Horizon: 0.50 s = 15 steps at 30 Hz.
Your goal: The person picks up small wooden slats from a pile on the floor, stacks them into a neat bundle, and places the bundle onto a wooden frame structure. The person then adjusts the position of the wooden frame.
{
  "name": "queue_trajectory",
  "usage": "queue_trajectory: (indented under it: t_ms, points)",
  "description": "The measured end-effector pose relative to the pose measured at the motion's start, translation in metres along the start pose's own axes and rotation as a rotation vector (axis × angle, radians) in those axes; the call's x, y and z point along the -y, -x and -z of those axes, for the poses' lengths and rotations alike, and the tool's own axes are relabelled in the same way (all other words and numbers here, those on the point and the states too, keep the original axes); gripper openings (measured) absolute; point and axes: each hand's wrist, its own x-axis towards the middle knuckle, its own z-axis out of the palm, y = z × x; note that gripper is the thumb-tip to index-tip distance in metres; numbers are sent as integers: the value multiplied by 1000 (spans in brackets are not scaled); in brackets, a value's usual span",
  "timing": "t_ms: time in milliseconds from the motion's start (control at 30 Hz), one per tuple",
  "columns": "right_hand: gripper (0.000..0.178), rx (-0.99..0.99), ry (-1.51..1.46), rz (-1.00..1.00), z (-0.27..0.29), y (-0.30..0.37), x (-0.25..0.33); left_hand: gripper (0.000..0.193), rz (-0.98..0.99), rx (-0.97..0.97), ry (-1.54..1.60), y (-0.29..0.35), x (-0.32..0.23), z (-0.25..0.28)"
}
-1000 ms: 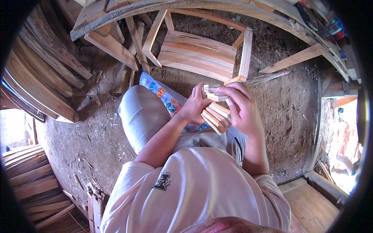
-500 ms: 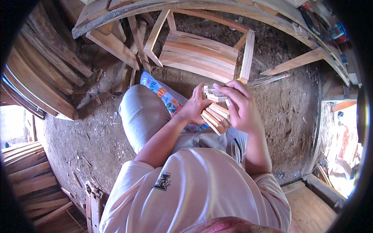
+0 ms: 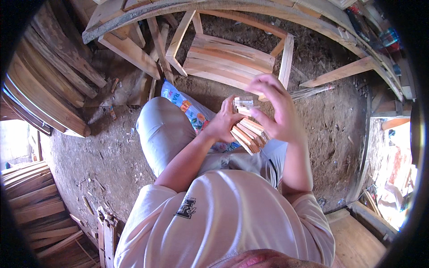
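Note:
A bundle of short, narrow wooden slats (image 3: pixel 249 134) is gripped in my left hand (image 3: pixel 220 125) above my lap. The fingers wrap its left side, and the slats' ends stick out above and below. On the other side of the bundle, my right hand (image 3: pixel 281 114) is lifted, its fingers apart and a little blurred, with nothing seen in it. Its thumb lies close to the slats; whether it touches them I cannot tell. A patterned blue plastic sack (image 3: pixel 185 107) lies partly under my leg and behind my left hand.
Ahead on the dirt floor (image 3: pixel 330 147) stands a wooden frame with slats (image 3: pixel 228 60). Beyond it curves a workbench edge (image 3: pixel 214 8). Long boards (image 3: pixel 53 98) lean at the left, and stacked timber (image 3: pixel 38 205) lies lower left. Thin sticks (image 3: pixel 313 92) lie at the right.
My right hand has come off the top of the slats and risen up and away, its fingers spreading. My left hand and the bundle have stayed put.

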Motion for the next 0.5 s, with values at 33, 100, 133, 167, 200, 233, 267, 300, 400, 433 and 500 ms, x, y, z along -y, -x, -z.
queue_trajectory:
  t_ms: [33, 100, 133, 167, 200, 233, 267, 300, 400, 433, 500]
  points:
    - [44, -26, -7, 11, -1, -6, 1, 72, 4, 3, 5, -2, 1, 0]
    - [51, 137, -85, -59, -4, -12, -11, 71, 34, -9, 61, -2, 2, 2]
    - [51, 233, -148, -104, -5, -14, -21, 71, 52, -29, 94, -1, 0, 4]
    - [52, 328, -210, -147, -6, -15, -31, 70, 46, -21, 96, -3, -3, 8]
    - [64, 367, -198, -81, -4, -12, -42, 69, 40, -14, 97, -5, -7, 11]
    - [68, 344, -374, -91, -5, -7, -51, 68, 35, -9, 101, -6, -9, 12]
    - [71, 324, -551, -99, -10, -1, -60, 67, 10, -20, 75, -5, -6, 11]
    - [74, 303, -727, -107, -12, 3, -67, 66, -15, -31, 49, -4, -1, 8]
    - [81, 356, -811, -86, -16, 4, -78, 64, -25, -49, 30, -1, 2, 4]
    - [81, 363, -828, -45, -18, 2, -80, 64, -15, -44, 35, -1, 1, 5]
    - [87, 387, -853, 1, -24, -3, -84, 64, 15, -23, 57, 2, -1, 8]
